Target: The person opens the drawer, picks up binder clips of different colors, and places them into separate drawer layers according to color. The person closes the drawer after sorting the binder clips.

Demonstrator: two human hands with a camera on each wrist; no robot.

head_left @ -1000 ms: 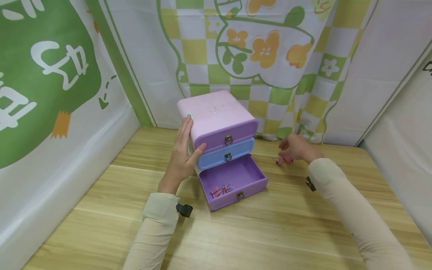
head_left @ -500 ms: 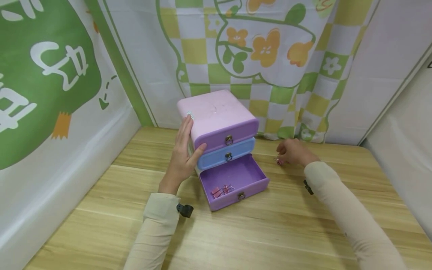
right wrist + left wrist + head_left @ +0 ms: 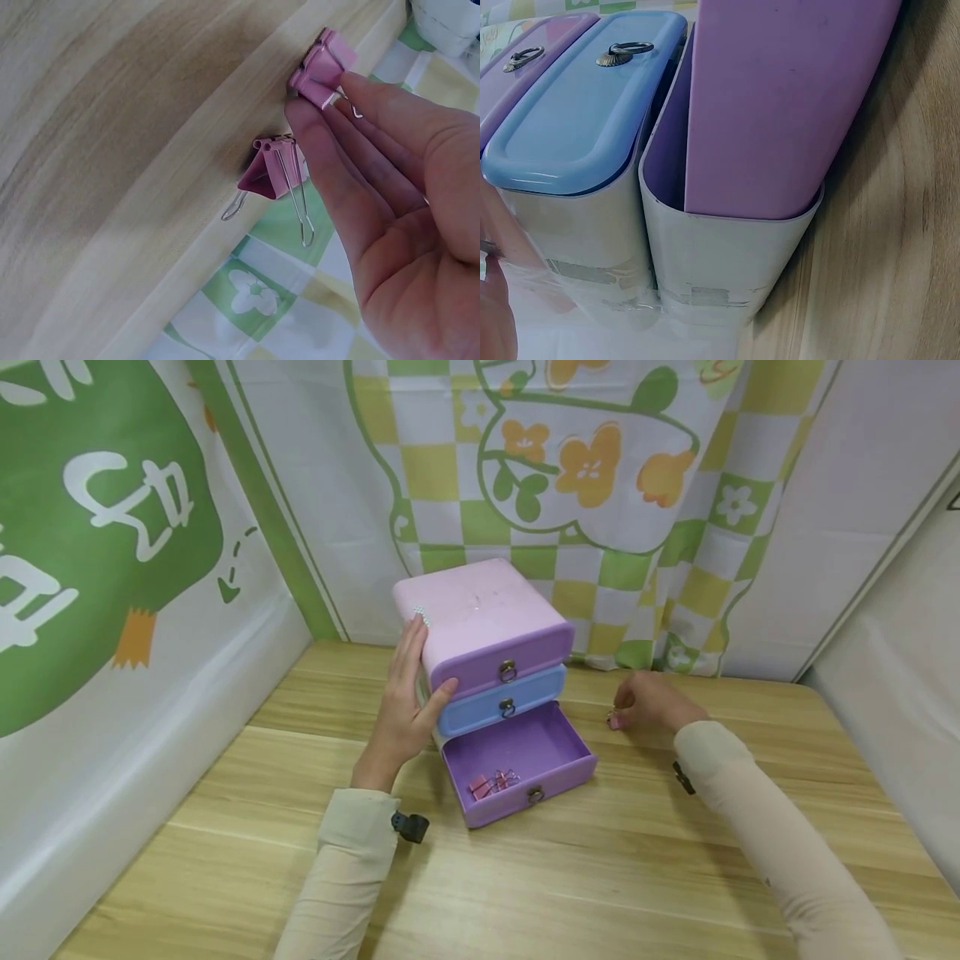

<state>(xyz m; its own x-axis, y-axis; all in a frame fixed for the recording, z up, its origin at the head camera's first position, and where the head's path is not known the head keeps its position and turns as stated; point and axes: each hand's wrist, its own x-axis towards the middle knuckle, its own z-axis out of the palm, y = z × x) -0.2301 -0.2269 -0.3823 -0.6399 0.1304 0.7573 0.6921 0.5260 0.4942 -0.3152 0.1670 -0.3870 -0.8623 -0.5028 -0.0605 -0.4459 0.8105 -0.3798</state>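
Observation:
My left hand (image 3: 401,714) rests along the left side of a small pink drawer cabinet (image 3: 480,610), fingers straight and thumb at its front edge. In the head view, its bottom purple drawer (image 3: 566,774) is pulled out and holds several pink binder clips (image 3: 491,785). To the right of the cabinet, my right hand (image 3: 656,702) is low over the table. In the right wrist view, thumb and fingers pinch a pink binder clip (image 3: 324,67). Another pink binder clip (image 3: 279,169) lies on the table beside those fingers, its wire handles spread apart.
The cabinet's blue middle drawer (image 3: 483,703) and purple top drawer (image 3: 468,670) are closed, each with a ring pull. A checked, flowered curtain (image 3: 622,577) hangs behind the wooden table (image 3: 585,885). White and green cloth (image 3: 142,635) borders the left side.
My right hand has shifted slightly toward the front and left, and now covers one of two clips seen beside the cabinet in the head view. My left hand stays put.

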